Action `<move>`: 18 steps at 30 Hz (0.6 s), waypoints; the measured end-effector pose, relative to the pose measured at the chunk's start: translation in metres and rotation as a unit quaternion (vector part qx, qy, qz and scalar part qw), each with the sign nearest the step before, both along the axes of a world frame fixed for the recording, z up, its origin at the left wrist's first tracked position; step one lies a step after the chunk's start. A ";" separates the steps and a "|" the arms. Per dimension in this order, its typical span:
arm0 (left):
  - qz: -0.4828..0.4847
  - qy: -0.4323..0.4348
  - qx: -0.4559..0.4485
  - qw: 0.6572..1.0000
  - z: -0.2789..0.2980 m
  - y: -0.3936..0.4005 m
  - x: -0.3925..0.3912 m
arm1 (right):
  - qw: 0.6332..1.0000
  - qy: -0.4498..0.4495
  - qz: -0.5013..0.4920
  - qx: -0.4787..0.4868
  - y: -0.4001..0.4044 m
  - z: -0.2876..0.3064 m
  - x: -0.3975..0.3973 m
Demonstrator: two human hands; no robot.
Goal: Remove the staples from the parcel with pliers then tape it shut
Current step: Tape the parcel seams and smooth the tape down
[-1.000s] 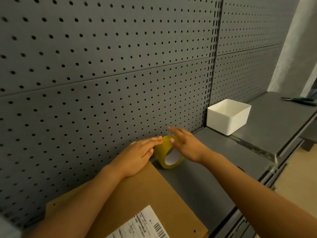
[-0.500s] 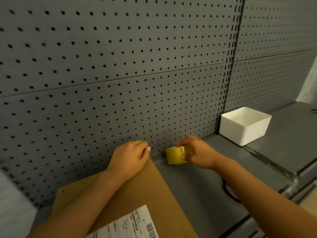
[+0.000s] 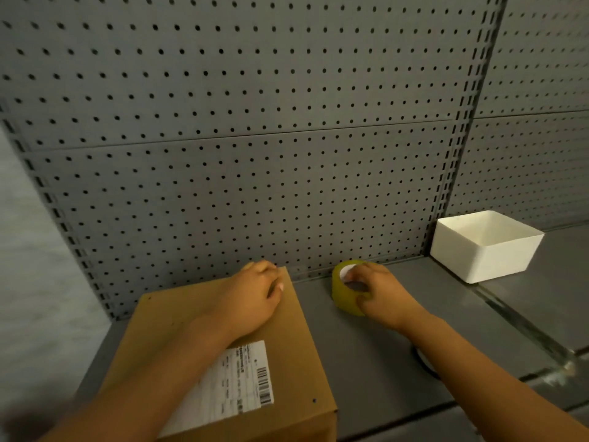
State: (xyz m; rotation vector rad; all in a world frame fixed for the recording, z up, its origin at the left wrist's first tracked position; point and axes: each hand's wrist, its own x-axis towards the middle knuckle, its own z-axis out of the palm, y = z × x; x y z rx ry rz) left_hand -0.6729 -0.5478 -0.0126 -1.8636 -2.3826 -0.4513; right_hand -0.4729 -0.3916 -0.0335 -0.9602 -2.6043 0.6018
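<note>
Head view: I see left hand [image 3: 255, 295] resting curled on the parcel [image 3: 178, 330] at its far corner, right hand [image 3: 379, 295] gripping the tape roll [image 3: 342, 298] on the shelf [image 3: 366, 362]. No pliers visible (staples look done); taping not started.
</note>
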 end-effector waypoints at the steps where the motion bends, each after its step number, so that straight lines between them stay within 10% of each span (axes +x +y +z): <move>1: 0.003 -0.003 0.000 1.000 -0.001 -0.001 0.003 | 1.000 0.022 -0.001 0.010 -0.006 0.005 -0.007; 18: 0.012 -0.003 0.002 1.000 -0.016 -0.002 0.004 | 0.975 -0.036 0.117 -0.186 -0.069 0.011 -0.069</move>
